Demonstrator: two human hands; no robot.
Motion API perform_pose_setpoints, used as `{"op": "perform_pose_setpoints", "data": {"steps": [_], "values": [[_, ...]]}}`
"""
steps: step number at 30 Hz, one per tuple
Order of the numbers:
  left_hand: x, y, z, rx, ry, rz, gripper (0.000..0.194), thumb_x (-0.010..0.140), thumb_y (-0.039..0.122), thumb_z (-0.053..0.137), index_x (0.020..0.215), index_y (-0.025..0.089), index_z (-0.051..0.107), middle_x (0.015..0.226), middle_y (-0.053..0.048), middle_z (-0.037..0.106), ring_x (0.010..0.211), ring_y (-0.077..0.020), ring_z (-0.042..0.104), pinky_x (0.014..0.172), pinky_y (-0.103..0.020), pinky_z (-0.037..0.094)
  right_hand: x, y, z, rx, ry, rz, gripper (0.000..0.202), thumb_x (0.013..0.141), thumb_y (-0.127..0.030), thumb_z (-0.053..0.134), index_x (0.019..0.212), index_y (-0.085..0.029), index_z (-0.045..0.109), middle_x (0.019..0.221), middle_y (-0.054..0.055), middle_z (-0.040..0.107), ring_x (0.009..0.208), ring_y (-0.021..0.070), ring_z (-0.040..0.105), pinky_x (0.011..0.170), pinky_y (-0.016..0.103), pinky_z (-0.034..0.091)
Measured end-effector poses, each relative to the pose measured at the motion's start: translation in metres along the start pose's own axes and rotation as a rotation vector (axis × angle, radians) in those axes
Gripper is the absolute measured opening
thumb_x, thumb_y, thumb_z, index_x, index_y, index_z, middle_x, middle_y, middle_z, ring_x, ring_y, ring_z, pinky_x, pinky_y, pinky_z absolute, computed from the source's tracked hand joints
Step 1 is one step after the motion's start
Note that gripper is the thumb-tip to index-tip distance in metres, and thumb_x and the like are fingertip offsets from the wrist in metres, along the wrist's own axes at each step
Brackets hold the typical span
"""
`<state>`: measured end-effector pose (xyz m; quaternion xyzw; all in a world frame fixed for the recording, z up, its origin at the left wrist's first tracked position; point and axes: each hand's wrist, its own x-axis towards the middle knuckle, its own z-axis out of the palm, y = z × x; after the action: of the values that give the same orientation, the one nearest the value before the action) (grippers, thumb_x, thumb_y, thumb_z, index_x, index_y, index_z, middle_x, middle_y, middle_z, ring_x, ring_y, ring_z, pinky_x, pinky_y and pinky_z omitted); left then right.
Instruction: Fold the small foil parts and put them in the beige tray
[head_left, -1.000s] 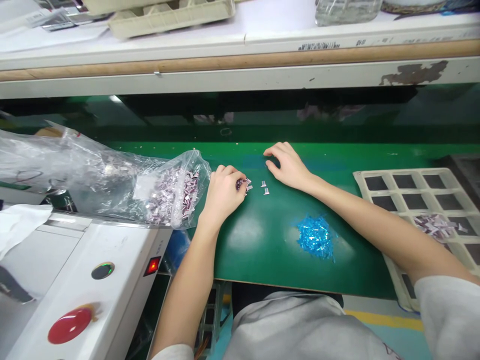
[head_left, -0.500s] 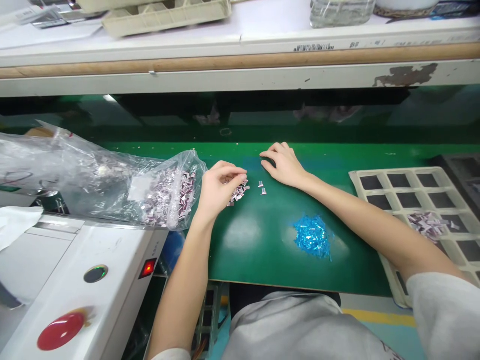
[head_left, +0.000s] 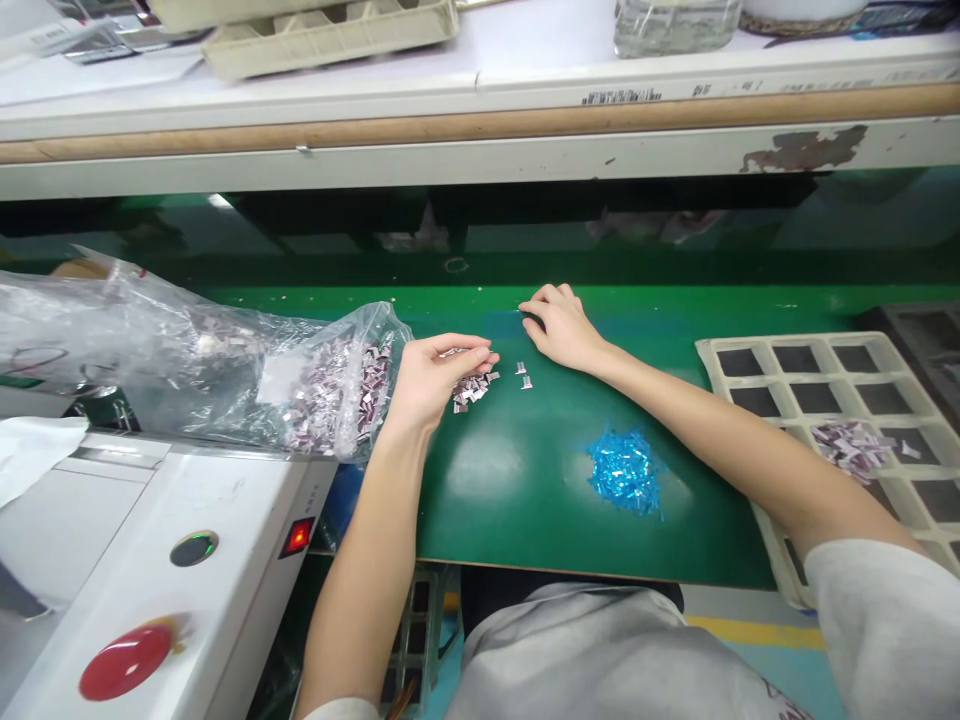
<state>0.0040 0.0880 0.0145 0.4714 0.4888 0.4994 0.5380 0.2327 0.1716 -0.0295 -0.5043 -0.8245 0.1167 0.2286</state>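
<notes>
My left hand [head_left: 431,378] is over a small pile of tiny silvery-purple metal pieces [head_left: 471,392]. Its thumb and fingertips are pressed together; whatever lies between them is too small to make out. To the right of that pile, two of the same small pieces [head_left: 523,375] lie apart on the green work surface [head_left: 502,490]. My right hand [head_left: 562,325] rests beyond these two, fingers curved, with a gap between thumb and forefinger and nothing visible in it. Nearer my body sits a heap of shiny blue slivers [head_left: 625,472].
A clear plastic bag [head_left: 341,390] of similar pieces lies left, beside a white machine [head_left: 247,530] with a red button [head_left: 126,660]. On the right, a cream compartment tray [head_left: 761,365] holds loose pieces [head_left: 851,448] under my right forearm. A shelf [head_left: 525,150] spans the back.
My left hand has dropped slightly and its fingers have straightened, uncovering more of the pile. My right hand and the two separate pieces look nearly unchanged.
</notes>
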Motion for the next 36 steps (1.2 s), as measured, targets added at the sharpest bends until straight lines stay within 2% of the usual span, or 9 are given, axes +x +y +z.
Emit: {"op": "perform_pose_setpoints", "data": {"steps": [3, 9, 17, 22, 26, 29, 32, 36], "values": [[-0.001, -0.001, 0.003, -0.052, -0.004, -0.001, 0.034, 0.069, 0.039, 0.102, 0.090, 0.016, 0.086, 0.087, -0.011, 0.083, 0.090, -0.0273, 0.085, 0.090, -0.037, 0.071, 0.001, 0.000, -0.001, 0.006, 0.011, 0.011, 0.036, 0.104, -0.027, 0.054, 0.128, -0.020, 0.080, 0.124, 0.018, 0.069, 0.122, 0.0414, 0.055, 0.105, 0.066, 0.051], [-0.001, -0.006, 0.010, -0.001, 0.068, 0.026, 0.037, 0.074, 0.042, 0.099, 0.092, 0.014, 0.083, 0.081, -0.011, 0.082, 0.079, -0.0276, 0.084, 0.076, -0.037, 0.072, 0.001, 0.001, -0.002, 0.043, 0.032, 0.021, 0.032, 0.102, -0.027, 0.057, 0.123, -0.020, 0.081, 0.124, 0.017, 0.072, 0.120, 0.0406, 0.058, 0.104, 0.064, 0.052], [0.000, -0.011, 0.012, -0.052, 0.044, 0.004, 0.036, 0.077, 0.041, 0.097, 0.097, 0.015, 0.082, 0.096, -0.013, 0.084, 0.094, -0.0292, 0.085, 0.093, -0.042, 0.072, 0.005, -0.002, 0.000, 0.062, 0.052, 0.067, 0.028, 0.099, -0.023, 0.059, 0.116, -0.022, 0.081, 0.122, 0.016, 0.072, 0.121, 0.0410, 0.060, 0.102, 0.064, 0.053], [0.000, -0.011, 0.014, -0.025, 0.053, -0.012, 0.040, 0.077, 0.044, 0.098, 0.098, 0.014, 0.081, 0.093, -0.014, 0.085, 0.090, -0.0289, 0.085, 0.084, -0.040, 0.073, 0.003, -0.009, -0.003, 0.088, 0.108, 0.094, 0.015, 0.099, -0.024, 0.062, 0.100, -0.023, 0.077, 0.119, 0.014, 0.072, 0.119, 0.0380, 0.060, 0.102, 0.058, 0.052], [0.000, -0.011, 0.017, -0.045, 0.064, -0.003, 0.040, 0.077, 0.044, 0.098, 0.097, 0.015, 0.079, 0.093, -0.014, 0.085, 0.089, -0.0282, 0.085, 0.083, -0.039, 0.072, -0.003, -0.015, -0.007, 0.141, 0.132, 0.069, 0.014, 0.101, -0.024, 0.060, 0.094, -0.023, 0.072, 0.112, 0.012, 0.074, 0.112, 0.0348, 0.062, 0.101, 0.054, 0.051], [0.000, -0.011, 0.018, -0.053, 0.061, 0.000, 0.039, 0.076, 0.043, 0.098, 0.095, 0.015, 0.078, 0.092, -0.013, 0.085, 0.086, -0.0273, 0.085, 0.083, -0.039, 0.072, -0.013, -0.025, -0.014, 0.254, 0.181, 0.002, 0.015, 0.102, -0.025, 0.059, 0.091, -0.024, 0.067, 0.106, 0.010, 0.075, 0.107, 0.0307, 0.064, 0.101, 0.050, 0.051], [0.001, -0.012, 0.019, -0.019, 0.048, 0.024, 0.037, 0.075, 0.040, 0.097, 0.093, 0.015, 0.078, 0.090, -0.012, 0.084, 0.083, -0.0253, 0.084, 0.080, -0.036, 0.070, -0.022, -0.037, -0.021, 0.499, 0.214, -0.019, 0.012, 0.102, -0.028, 0.060, 0.093, -0.024, 0.066, 0.101, 0.007, 0.076, 0.100, 0.0257, 0.069, 0.095, 0.043, 0.055], [0.001, -0.017, 0.020, 0.071, 0.096, 0.108, 0.032, 0.073, 0.027, 0.092, 0.096, 0.017, 0.073, 0.083, -0.005, 0.081, 0.077, -0.0213, 0.082, 0.073, -0.030, 0.067, -0.028, -0.048, -0.028, 0.768, 0.116, -0.033, 0.012, 0.101, -0.034, 0.064, 0.098, -0.022, 0.066, 0.100, 0.005, 0.078, 0.096, 0.0219, 0.074, 0.087, 0.036, 0.059]]}}
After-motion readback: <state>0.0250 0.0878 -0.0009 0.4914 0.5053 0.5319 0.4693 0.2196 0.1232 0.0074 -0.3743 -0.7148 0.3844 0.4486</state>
